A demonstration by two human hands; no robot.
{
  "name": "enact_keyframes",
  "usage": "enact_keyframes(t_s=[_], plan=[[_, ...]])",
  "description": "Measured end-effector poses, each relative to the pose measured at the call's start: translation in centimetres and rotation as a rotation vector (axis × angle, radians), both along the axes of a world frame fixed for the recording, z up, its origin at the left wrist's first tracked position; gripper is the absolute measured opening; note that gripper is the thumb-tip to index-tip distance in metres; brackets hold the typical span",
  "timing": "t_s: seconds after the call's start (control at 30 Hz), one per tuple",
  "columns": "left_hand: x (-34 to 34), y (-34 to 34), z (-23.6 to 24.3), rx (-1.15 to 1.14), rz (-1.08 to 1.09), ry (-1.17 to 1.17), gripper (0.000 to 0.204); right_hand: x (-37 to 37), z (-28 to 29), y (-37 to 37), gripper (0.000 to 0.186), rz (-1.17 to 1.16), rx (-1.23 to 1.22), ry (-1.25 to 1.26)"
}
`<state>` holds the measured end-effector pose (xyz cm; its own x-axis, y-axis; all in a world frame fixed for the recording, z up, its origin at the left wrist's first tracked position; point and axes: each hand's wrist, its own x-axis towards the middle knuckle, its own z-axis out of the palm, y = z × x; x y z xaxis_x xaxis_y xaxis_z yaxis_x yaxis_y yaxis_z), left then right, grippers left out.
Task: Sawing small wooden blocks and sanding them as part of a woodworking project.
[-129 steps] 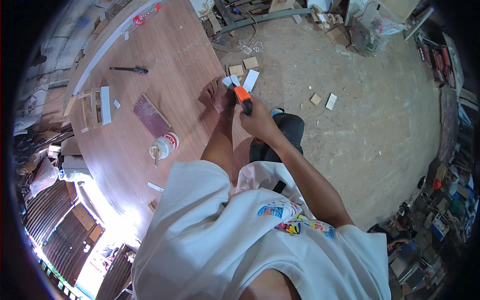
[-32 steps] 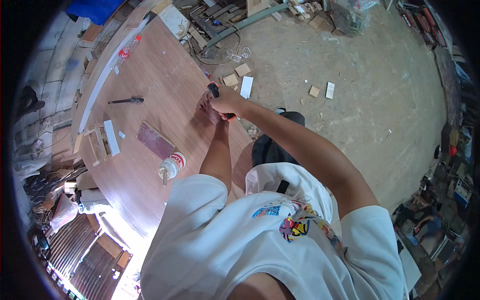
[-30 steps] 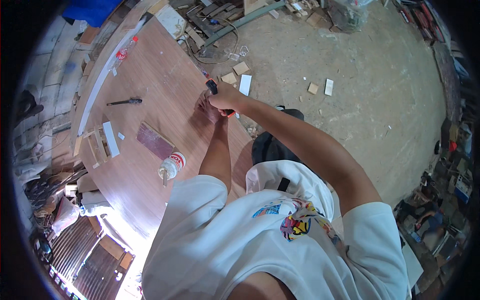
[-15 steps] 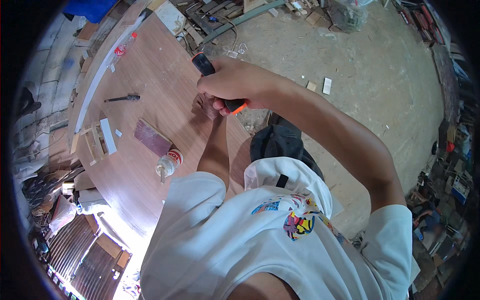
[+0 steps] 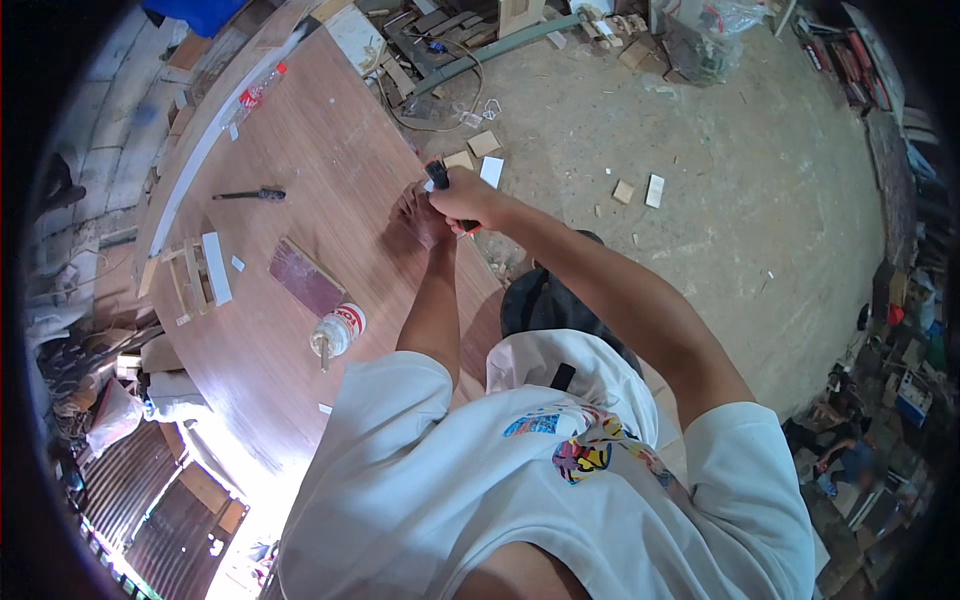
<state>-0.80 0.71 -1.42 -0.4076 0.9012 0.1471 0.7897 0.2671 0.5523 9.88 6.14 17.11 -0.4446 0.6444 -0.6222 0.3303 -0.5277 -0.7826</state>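
My right hand point(image 5: 476, 196) is closed round a black tool with orange trim point(image 5: 437, 174), whose exact kind does not show. One end of the tool sticks up past the thumb, and the orange end peeks out under the palm. Close beside it, my left hand point(image 5: 416, 216) lies on the wooden tabletop point(image 5: 335, 150) near its right edge, its fingers stretched out and partly spread. A small white bit shows between the two hands, by the tool. The right hand covers part of the left hand and the table edge.
On the tabletop lie a brush-like dark tool point(image 5: 250, 194), a reddish-brown wooden block point(image 5: 305, 277), a glue bottle with a brush point(image 5: 338, 330), a small wooden frame point(image 5: 190, 278) and a plastic bottle point(image 5: 262, 88). Wood offcuts point(image 5: 624, 191) and a plastic bag point(image 5: 700, 40) are on the floor.
My right hand and the tool have turned and drawn lower and nearer the left hand, with the right elbow moving inward. The left hand stays on the table. My view has shifted slightly.
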Motion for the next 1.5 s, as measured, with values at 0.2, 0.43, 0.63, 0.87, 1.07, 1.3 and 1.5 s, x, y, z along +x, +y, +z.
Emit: enact_keyframes(t_s=[0.2, 0.43, 0.63, 0.87, 1.07, 1.3, 1.5], plan=[[-0.3, 0.3, -0.4, -0.028, 0.000, 0.034, 0.036, 1.8, 11.9, 0.7, 0.014, -0.046, -0.168, 0.177], [0.0, 0.3, -0.4, -0.579, -0.101, 0.694, 0.036, 4.8, 14.1, -0.5, 0.015, -0.045, -0.163, 0.230], [-1.4, 0.3, -2.7, -0.003, -0.047, -0.178, 0.033, -0.7, 0.9, -1.8, 0.024, -0.039, 0.216, -0.092], [-1.1, 0.1, -2.7, 0.200, 0.032, 0.082, 0.032, -0.1, -3.9, -1.0, 0.021, -0.023, 0.077, 0.044], [-0.6, -0.3, -1.0, -0.097, 0.076, -0.120, 0.039, -0.1, -4.0, -1.3, 0.017, -0.040, 0.033, 0.000], [-0.3, 0.2, 0.3, 0.022, 0.014, 0.087, 0.039, -0.7, -4.1, 2.2, 0.009, -0.089, -0.156, 0.135], [-0.1, 0.2, 1.5, 0.014, 0.035, 0.182, 0.035, -3.0, -3.9, 3.5, 0.016, -0.119, -0.138, 0.006]])
